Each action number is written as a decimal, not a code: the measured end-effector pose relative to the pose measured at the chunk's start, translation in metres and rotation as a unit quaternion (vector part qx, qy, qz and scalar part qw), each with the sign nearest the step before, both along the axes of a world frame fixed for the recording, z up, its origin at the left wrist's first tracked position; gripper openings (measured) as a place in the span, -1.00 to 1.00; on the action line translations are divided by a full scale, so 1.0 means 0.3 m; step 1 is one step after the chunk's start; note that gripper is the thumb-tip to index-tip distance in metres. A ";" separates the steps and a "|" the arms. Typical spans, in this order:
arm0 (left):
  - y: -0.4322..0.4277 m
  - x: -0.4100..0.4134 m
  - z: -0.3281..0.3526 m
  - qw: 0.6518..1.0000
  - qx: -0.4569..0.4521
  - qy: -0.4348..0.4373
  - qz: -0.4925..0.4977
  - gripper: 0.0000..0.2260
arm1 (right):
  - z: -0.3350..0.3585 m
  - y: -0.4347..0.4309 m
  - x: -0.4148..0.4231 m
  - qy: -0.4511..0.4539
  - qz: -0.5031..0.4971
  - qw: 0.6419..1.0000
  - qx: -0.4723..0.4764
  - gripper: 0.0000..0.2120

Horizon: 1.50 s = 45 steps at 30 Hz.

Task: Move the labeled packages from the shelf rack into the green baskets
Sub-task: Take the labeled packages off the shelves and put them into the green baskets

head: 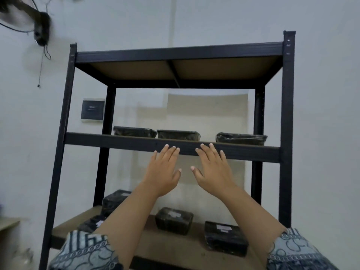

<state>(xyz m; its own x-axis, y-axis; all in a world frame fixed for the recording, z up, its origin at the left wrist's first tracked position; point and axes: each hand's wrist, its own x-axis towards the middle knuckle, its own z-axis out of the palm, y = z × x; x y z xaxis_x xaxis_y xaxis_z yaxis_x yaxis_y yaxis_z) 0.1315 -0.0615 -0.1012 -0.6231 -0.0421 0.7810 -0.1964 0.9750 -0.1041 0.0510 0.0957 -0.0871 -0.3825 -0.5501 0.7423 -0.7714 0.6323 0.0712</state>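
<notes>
Hands raised, a person faces a black metal shelf rack (pixel 288 114) standing against a pale wall. The left hand (pixel 163 168) and the right hand (pixel 214 170) are lifted side by side at the centre of the frame, backs toward the camera. Their fingers are straight and slightly spread, and both hands are released and grasp nothing. Their fingertips (pixel 166 146) overlap the front beam (pixel 116 140) of the middle shelf, though whether they touch it cannot be told.

Three dark, plastic-wrapped packages sit in a row on that middle shelf, just above the hands. The upper left package (pixel 135 131) and the upper centre package (pixel 178 135) lie close together, and the upper right package (pixel 241 138) sits apart toward the right post.

Four more lie on the brown lower board (pixel 171 248) at the bottom of the frame. The rear left package (pixel 115 201) and the front left package (pixel 91 224) are partly hidden behind the left forearm. The lower centre package (pixel 174 221) shows between the arms, and the lower right package (pixel 226 237) lies beside the right forearm. White labels show on their tops.

Patterned blue-and-white sleeves (pixel 87 252) fill the lower corners. A wall fan (pixel 39 30) hangs blurred at the upper left of the frame, and a dark wall panel (pixel 93 110) sits left of the rack.
</notes>
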 end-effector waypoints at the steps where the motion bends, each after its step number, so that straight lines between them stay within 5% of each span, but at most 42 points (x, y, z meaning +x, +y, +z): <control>1: -0.030 -0.016 0.020 1.000 0.007 0.011 0.000 -0.45 | 0.022 -0.023 -0.021 0.008 0.001 1.000 -0.003 -0.42; 14: -0.372 -0.217 0.222 0.996 0.015 0.064 -0.057 -0.47 | 0.275 -0.302 -0.190 0.042 -0.034 0.998 -0.013 -0.46; 23: -0.474 -0.298 0.296 0.995 0.010 0.035 -0.098 -0.48 | 0.413 -0.403 -0.315 -0.182 -0.084 0.977 0.079 -0.44; 29: -0.467 -0.323 0.295 0.989 0.036 0.041 -0.137 -0.42 | 0.408 -0.360 -0.304 -0.171 -0.068 0.982 0.030 -0.59; 39: -0.457 -0.359 0.268 0.978 0.064 0.088 -0.177 -0.39 | 0.312 -0.277 -0.276 -0.057 -0.055 0.994 -0.069 -0.55; 45: -0.463 -0.373 0.259 0.977 0.049 0.108 -0.175 -0.42 | 0.271 -0.300 -0.229 -0.163 0.013 0.959 -0.230 -0.58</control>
